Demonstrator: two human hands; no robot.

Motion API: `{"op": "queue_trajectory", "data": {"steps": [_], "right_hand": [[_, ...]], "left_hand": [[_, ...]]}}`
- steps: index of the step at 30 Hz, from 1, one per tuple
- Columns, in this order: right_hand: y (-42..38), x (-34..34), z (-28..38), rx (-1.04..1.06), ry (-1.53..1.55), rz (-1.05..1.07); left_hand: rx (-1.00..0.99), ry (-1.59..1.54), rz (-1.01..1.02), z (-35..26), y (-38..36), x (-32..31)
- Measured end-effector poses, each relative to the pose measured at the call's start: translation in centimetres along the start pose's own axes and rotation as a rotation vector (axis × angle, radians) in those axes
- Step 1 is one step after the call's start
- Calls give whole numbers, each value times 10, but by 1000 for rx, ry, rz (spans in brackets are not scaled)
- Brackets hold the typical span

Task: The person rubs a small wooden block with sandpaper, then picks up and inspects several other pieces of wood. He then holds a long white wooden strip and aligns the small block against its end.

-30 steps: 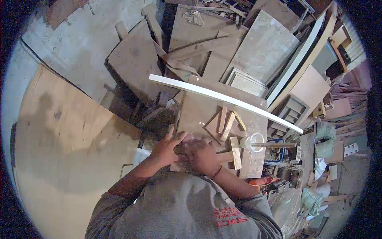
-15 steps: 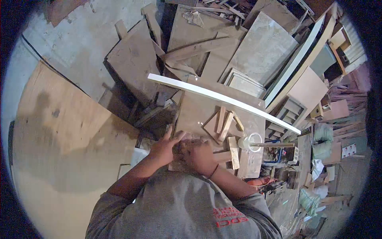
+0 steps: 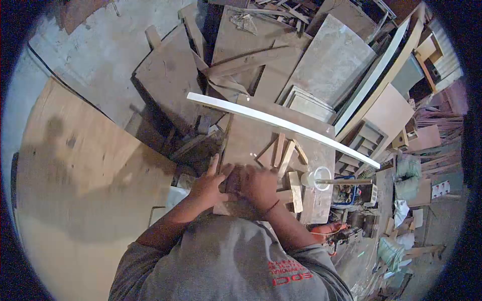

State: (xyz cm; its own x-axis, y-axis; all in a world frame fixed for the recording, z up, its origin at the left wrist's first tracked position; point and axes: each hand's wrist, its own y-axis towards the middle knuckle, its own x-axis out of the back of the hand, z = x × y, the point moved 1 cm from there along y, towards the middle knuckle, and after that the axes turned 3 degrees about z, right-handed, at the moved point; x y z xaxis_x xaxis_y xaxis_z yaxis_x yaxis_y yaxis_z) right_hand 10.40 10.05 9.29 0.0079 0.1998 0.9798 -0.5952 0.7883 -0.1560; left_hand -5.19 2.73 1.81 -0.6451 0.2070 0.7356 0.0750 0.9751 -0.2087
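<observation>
A: Which thing is the largest there?

B: It is the plywood sheet (image 3: 95, 190), at the person's left. Next comes the worktop (image 3: 243, 138) in front of the body, and a long white strip (image 3: 283, 126) crosses its far part, passing beyond both sides.

A: And the containers?

B: To the right of the worktop there is a divided case (image 3: 370, 134); its compartments look dark, so their content cannot be told.

A: How are the hands?

B: The left hand (image 3: 205, 188) has thumb and forefinger apart. The right hand (image 3: 258, 188) is bent, its knuckles upward. Whether either one grips something, one cannot tell.

A: Where is the thing they work at?

B: A dark thing (image 3: 230, 185) is between the hands, at the worktop's near edge, too dim to name.

A: What is smaller?

B: A white tub (image 3: 305, 179) near the right edge. A wooden stick (image 3: 351, 182) reaches from its mouth to the right; the bottom is unclear. Beside it, several wood pieces (image 3: 286, 159) lie loosely.
</observation>
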Motion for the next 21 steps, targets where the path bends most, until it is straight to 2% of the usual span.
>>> {"op": "queue_trajectory", "data": {"steps": [2,3,7,8,11,14,16,21], "right_hand": [[-13,-44,-1,190,49,-246],[-16,-44,4,283,70,-368],[-4,-8,-10,66,120,-85],[2,-23,-16,60,113,-236],[-10,-46,-3,369,139,-522],[-5,-27,-14,172,92,-227],[-9,-34,-9,182,44,-253],[-14,-38,-1,238,65,-332]], "left_hand": [[-30,60,-43,6,2,-5],[-45,88,-65,7,3,-6],[-33,11,-42,-1,1,1],[-31,13,-41,-1,0,-1],[-43,47,-52,3,2,0],[-41,54,-37,0,1,2],[20,11,15,-9,1,9],[-68,91,-61,2,2,-2]]}}
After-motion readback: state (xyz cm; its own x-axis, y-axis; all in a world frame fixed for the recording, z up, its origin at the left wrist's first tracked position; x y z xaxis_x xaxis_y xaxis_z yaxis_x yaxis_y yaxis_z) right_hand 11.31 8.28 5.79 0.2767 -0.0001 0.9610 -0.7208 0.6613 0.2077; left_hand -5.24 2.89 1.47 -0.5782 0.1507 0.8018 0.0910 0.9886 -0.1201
